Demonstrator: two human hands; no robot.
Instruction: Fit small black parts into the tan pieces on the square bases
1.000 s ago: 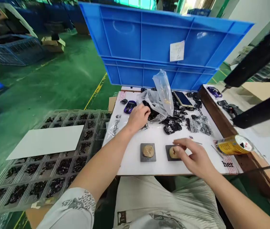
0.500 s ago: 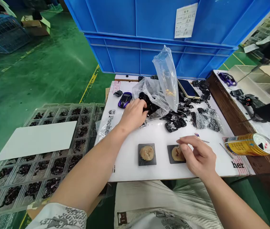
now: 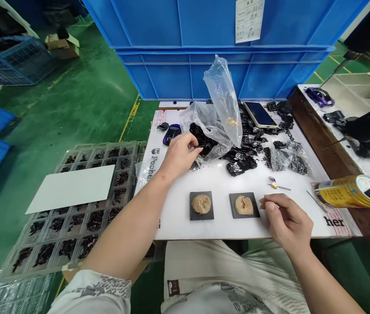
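My left hand reaches into the mouth of a clear plastic bag that holds small black parts, its fingers curled around some of them. My right hand rests on the white board just right of two dark square pads, each topped with a tan putty blob; its thumb and fingers are pinched together, and I cannot make out anything between them. A loose pile of black parts lies behind the pads. A small purple toy car sits left of the bag.
Large blue crates stand stacked behind the board. A phone lies near them. A yellow can lies on its side at the right. A clear compartment tray of black parts, partly under a white sheet, sits at my left.
My right hand has drawn back off the right pad toward the board's near edge. My left hand stayed at the bag's mouth. The view tilted down and closer.
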